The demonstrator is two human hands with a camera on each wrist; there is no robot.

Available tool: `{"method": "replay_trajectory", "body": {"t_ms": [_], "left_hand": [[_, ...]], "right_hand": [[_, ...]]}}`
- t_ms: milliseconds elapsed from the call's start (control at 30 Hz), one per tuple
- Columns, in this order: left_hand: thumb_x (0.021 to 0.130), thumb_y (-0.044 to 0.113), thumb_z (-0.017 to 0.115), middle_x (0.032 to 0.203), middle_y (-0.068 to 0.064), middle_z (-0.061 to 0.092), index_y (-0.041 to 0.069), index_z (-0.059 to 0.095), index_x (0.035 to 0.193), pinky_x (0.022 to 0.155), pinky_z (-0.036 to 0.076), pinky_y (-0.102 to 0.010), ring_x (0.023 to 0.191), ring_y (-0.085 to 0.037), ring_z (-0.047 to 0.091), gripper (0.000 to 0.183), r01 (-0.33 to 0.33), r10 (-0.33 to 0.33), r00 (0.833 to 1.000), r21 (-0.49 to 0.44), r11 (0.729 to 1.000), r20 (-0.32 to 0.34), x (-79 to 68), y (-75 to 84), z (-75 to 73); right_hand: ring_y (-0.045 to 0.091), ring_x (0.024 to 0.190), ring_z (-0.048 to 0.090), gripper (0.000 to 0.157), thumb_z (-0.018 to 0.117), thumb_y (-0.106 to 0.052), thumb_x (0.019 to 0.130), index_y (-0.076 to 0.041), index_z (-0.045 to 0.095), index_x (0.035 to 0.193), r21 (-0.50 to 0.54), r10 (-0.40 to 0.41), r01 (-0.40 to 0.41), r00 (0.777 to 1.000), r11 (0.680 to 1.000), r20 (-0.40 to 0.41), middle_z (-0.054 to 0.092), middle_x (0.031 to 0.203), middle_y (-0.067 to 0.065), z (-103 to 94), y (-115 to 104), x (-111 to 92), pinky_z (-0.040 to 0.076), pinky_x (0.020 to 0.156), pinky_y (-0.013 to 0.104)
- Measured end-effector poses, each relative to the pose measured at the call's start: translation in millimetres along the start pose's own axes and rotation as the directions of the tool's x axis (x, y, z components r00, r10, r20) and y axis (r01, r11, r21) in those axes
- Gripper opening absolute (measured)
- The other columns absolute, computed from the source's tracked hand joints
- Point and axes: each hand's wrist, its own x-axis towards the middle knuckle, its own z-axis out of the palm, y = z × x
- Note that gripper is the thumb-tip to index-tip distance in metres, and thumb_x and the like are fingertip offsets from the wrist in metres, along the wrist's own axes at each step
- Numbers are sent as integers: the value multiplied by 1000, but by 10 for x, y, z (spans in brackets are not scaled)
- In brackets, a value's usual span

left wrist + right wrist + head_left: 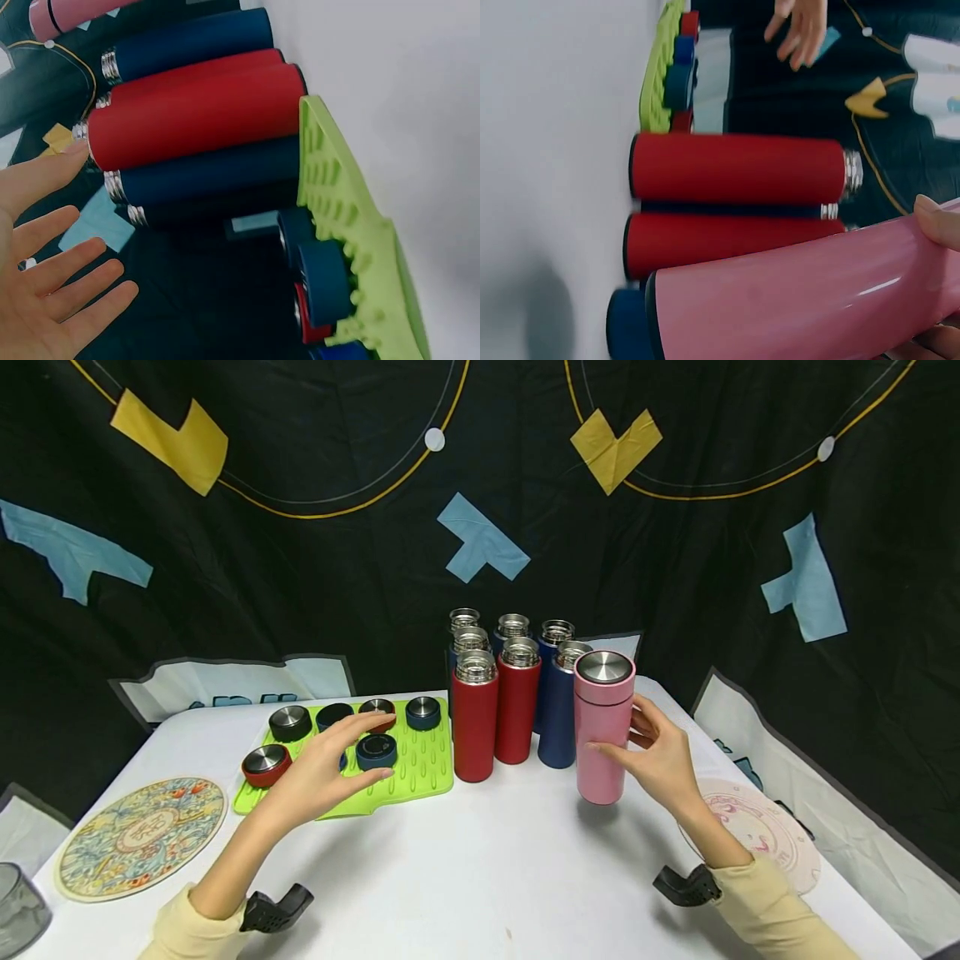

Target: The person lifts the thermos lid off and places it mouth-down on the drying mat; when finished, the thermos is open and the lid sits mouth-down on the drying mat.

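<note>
My right hand (660,764) grips a pink thermos bottle (602,735) from its right side, thumb in front and fingers behind. The bottle is upright with its steel-topped lid on, and its shadow falls on the white table below. My left hand (326,772) holds nothing; its fingers and thumb are spread over the green drying mat (420,772). On that mat sit several bottle lids, among them a dark blue one (377,752) right by my fingers and a red one (266,766) at the left. Two red bottles (735,166) without lids stand left of the pink one.
Several blue bottles (557,714) without lids stand among and behind the red ones. A patterned round placemat (142,839) lies at the left and a pink-white one (757,827) at the right. A clear glass (18,906) stands at the left edge. Black cloth (337,585) hangs behind.
</note>
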Motion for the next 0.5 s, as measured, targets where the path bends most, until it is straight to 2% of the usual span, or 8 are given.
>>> {"method": "replay_trajectory", "body": {"t_ms": [100,333,500], "left_hand": [[78,22,82,140,-10,50,11,52,138,95,47,-53,126,-32,47,68,-11,11,1000,-6,1000,-1,61,55,34],[78,22,82,141,-9,49,14,51,139,94,48,-53,127,-31,46,68,-46,46,999,-29,999,-2,169,185,75],[78,22,82,143,-8,47,16,49,140,94,49,-50,126,-28,48,71,-88,87,996,-62,994,-22,258,281,84]], "right_hand": [[5,96,64,71,88,-6,68,-7,56,131,45,-34,33,999,998,26,67,114,12,116,-36,-3,52,83,18],[18,101,65,73,88,-3,65,-5,57,131,55,-118,112,988,992,98,68,113,11,371,-115,23,53,84,22],[23,99,66,73,87,2,65,-1,56,131,71,-163,154,976,986,148,68,112,13,499,-357,28,54,84,26]]}}
